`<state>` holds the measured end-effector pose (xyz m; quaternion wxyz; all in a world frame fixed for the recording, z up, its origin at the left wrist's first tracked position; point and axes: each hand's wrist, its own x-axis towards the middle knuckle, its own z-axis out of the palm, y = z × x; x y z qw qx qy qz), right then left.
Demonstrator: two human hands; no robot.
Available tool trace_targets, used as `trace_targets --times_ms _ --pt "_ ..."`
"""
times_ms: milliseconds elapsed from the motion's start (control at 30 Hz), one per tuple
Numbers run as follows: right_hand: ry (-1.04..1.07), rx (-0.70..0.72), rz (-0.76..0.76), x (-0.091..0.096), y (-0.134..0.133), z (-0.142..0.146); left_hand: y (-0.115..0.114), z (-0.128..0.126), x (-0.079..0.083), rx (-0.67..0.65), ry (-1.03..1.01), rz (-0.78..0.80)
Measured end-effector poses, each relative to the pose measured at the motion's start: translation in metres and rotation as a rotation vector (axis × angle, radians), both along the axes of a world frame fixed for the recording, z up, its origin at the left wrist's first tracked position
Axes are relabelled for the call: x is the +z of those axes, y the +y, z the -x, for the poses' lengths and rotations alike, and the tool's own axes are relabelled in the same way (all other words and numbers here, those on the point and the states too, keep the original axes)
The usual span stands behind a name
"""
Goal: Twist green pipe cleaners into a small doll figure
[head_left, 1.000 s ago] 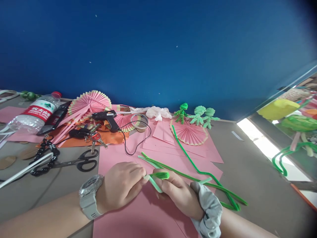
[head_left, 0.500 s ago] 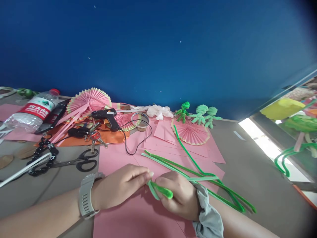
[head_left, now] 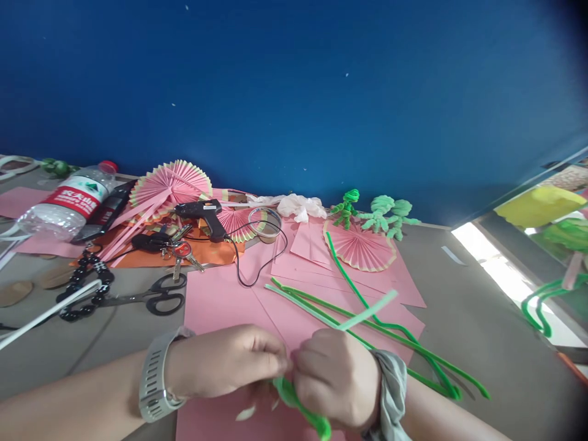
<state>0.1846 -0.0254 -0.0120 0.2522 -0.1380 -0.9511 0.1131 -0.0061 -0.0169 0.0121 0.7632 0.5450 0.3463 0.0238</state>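
Note:
My left hand (head_left: 229,361), with a grey watch on its wrist, and my right hand (head_left: 337,380), with a grey scrunchie on its wrist, meet over pink paper (head_left: 220,300) at the bottom of the view. Both pinch green pipe cleaners: a bright green one (head_left: 303,410) curls out below my right hand, and a pale green one (head_left: 367,310) sticks up to the right from between the fingers. More green pipe cleaners (head_left: 390,334) lie on the paper beyond my hands.
Black scissors (head_left: 156,297), keys (head_left: 181,252), a black glue gun (head_left: 204,214) with its cord, pink paper fans (head_left: 169,184), a water bottle (head_left: 64,199) and a black bead chain (head_left: 82,288) lie at left. Green pipe-cleaner figures (head_left: 376,214) stand by the blue wall.
My hands have drawn nearer to me and closed together. The bright green pipe cleaner has turned down under my right hand and the pale end has swung up to the right.

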Motion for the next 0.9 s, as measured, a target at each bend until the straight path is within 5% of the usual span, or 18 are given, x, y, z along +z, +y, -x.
trace_targets --times_ms 133,200,300,367,633,767,900 --pt "0.118 -0.067 0.475 0.006 0.011 -0.007 -0.003 0.006 0.013 0.244 0.15 -0.744" --pt "0.155 -0.165 0.617 0.008 0.011 -0.008 -0.004 0.008 0.014 0.226 0.17 -1.079" --pt "0.182 -0.285 0.673 0.008 0.007 -0.006 -0.003 0.008 0.01 0.122 0.228 -1.393" --pt "0.168 -0.319 0.656 0.005 0.006 -0.005 -0.002 0.006 0.006 0.073 0.3 -1.467" --pt "-0.027 -0.285 0.49 0.0 0.009 -0.006 -0.002 0.003 0.0 0.059 0.415 -1.301" --pt "-0.04 -0.163 0.291 0.004 0.011 -0.005 0.001 0.006 0.008 0.083 0.323 -0.977" --pt "-0.072 -0.008 0.12 0.002 0.014 -0.006 0.007 0.009 0.013 0.002 0.163 -0.474"
